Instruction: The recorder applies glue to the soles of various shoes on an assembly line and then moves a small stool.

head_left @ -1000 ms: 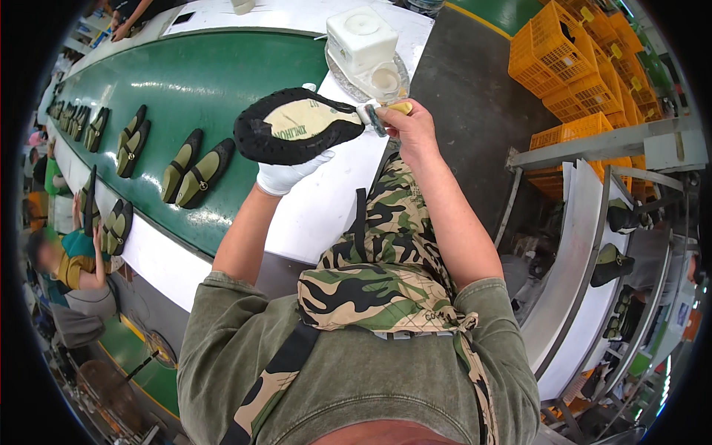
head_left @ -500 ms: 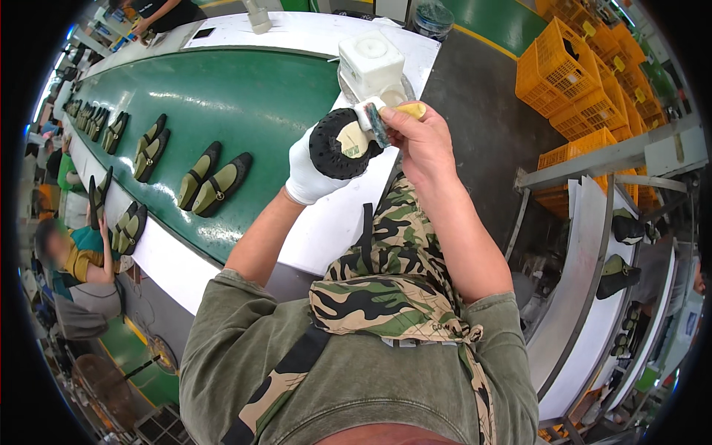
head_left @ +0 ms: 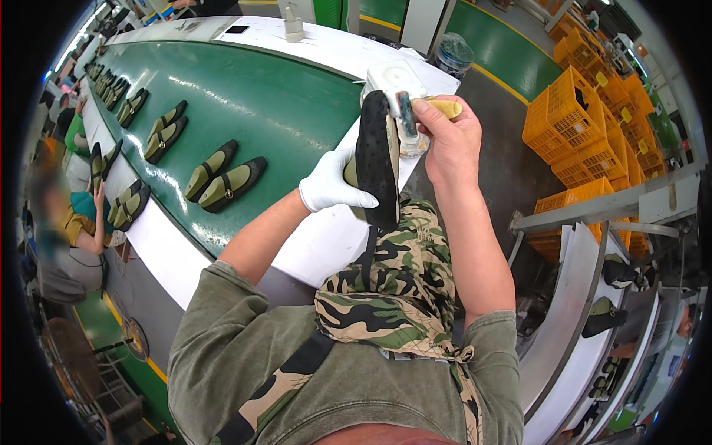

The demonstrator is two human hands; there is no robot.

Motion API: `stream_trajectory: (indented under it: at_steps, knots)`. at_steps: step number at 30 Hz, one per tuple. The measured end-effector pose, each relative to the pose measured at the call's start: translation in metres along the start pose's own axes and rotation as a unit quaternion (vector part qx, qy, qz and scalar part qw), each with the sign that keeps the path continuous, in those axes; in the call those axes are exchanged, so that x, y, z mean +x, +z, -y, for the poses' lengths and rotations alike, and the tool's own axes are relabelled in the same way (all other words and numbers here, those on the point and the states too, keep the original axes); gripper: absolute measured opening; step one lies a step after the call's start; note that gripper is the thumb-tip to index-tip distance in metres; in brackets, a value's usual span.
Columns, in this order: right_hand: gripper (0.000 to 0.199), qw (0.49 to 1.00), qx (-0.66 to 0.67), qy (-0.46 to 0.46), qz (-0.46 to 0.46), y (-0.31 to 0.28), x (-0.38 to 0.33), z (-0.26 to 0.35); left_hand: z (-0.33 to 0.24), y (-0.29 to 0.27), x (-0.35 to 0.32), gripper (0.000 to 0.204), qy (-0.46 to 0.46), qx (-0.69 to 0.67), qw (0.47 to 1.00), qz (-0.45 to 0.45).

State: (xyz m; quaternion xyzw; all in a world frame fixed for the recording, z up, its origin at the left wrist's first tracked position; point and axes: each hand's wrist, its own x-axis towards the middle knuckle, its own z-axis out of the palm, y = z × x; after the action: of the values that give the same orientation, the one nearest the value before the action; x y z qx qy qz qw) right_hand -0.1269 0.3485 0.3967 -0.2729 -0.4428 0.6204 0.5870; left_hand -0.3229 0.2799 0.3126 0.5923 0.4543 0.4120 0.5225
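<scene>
Saw shoe pairs point(head_left: 232, 185) along the green belt point(head_left: 297, 104), set side by side, probably to keep mates together. Found the left hand point(head_left: 334, 182), white-gloved, curled around the held shoe point(head_left: 378, 163). Noted the held shoe on edge between both hands, near the white jug point(head_left: 393, 76), sole turned rightward, apparently to face the brush point(head_left: 406, 115). Could not tell bristle contact from a slim gap. Found the right hand point(head_left: 454, 141), bare, pinching the brush's yellow handle point(head_left: 447, 108). Saw orange crates point(head_left: 565, 111) stacked beyond. Made out no clear lettering on held shoe or brush.
</scene>
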Motion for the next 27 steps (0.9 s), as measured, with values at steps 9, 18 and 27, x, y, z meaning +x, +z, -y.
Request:
stream_trajectory:
  at_steps: [9,18,27]
  knots:
    - [0.021,0.991,-0.093,-0.101,-0.005,-0.022,0.019,-0.021,-0.023,-0.001,-0.006,0.091,-0.043,-0.197,0.974,0.101]
    - [0.02,0.984,-0.123,-0.012,0.131,-0.049,-0.007,-0.021,0.002,-0.002,0.007,0.084,-0.096,-0.25,0.956,0.115]
    - [0.019,0.99,-0.059,0.014,0.127,-0.082,-0.059,-0.029,0.005,0.018,0.023,0.078,-0.104,-0.282,0.951,0.074]
